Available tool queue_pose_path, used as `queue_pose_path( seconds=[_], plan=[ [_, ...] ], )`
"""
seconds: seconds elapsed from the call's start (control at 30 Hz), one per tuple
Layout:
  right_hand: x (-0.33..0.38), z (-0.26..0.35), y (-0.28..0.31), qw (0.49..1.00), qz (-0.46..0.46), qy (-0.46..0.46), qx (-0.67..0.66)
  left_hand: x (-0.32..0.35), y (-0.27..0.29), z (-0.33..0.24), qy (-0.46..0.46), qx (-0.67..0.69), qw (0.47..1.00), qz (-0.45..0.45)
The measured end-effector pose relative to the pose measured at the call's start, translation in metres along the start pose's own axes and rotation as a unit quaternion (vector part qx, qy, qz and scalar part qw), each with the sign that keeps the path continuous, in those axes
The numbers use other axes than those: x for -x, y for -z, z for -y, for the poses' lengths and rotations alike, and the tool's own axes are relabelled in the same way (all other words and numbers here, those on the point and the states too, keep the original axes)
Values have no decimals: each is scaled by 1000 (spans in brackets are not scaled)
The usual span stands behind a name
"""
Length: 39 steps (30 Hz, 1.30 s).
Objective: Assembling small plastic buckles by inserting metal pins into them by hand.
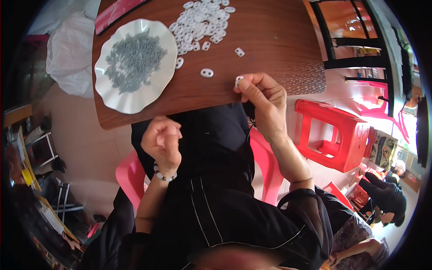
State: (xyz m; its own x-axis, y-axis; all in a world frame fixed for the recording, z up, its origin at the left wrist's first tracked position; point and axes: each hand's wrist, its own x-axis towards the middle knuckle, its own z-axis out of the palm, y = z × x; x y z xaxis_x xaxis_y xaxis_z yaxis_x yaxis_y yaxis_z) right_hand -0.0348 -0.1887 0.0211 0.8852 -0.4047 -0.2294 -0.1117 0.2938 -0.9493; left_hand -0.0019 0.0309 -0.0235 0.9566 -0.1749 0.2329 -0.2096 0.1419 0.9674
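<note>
Over the table's near edge, my right hand (265, 96) pinches a small white two-holed plastic piece (238, 81) between thumb and forefinger. My left hand (163, 141) is off the table, above my lap, its fingers curled in; anything between them is too small or hidden to make out. A white scalloped plate (105, 92) at the left of the table bears a heap of small grey slender pieces (135, 60). Beyond it to the right lies a pile of white two-holed pieces (198, 22). Two loose ones, a nearer one (206, 73) and a farther one (240, 52), lie apart from the pile.
The brown wooden table (279, 40) has a speckled right corner. A red-pink box (118, 13) lies at its far left, with a white plastic bag (69, 54) beside the table. A red stool (335, 135) stands to the right. Another person's arm (355, 249) shows at lower right.
</note>
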Motion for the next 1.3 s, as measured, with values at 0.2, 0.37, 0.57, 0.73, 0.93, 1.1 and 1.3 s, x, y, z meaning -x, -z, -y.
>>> queue_pose_path(
  seconds=[0.2,0.37,0.57,0.73,0.93,1.1,1.3],
  plan=[
    [0,-2,0,1000,-19,11,12,42,11,35,155,-208,952,161],
    [5,0,0,999,-18,26,16,41,1,55,113,-245,924,270],
    [9,4,1,998,4,5,55,44,-2,55,-12,-285,913,292],
    [9,7,-1,993,32,-2,112,36,-8,30,113,-157,950,247],
    [-15,18,-12,936,28,89,340,9,-19,-21,128,-104,953,254],
    [-39,19,-15,784,32,273,556,-11,-22,-37,111,-74,968,211],
    [-45,23,-19,785,57,373,491,-34,-22,-39,185,21,959,212]
  ],
)
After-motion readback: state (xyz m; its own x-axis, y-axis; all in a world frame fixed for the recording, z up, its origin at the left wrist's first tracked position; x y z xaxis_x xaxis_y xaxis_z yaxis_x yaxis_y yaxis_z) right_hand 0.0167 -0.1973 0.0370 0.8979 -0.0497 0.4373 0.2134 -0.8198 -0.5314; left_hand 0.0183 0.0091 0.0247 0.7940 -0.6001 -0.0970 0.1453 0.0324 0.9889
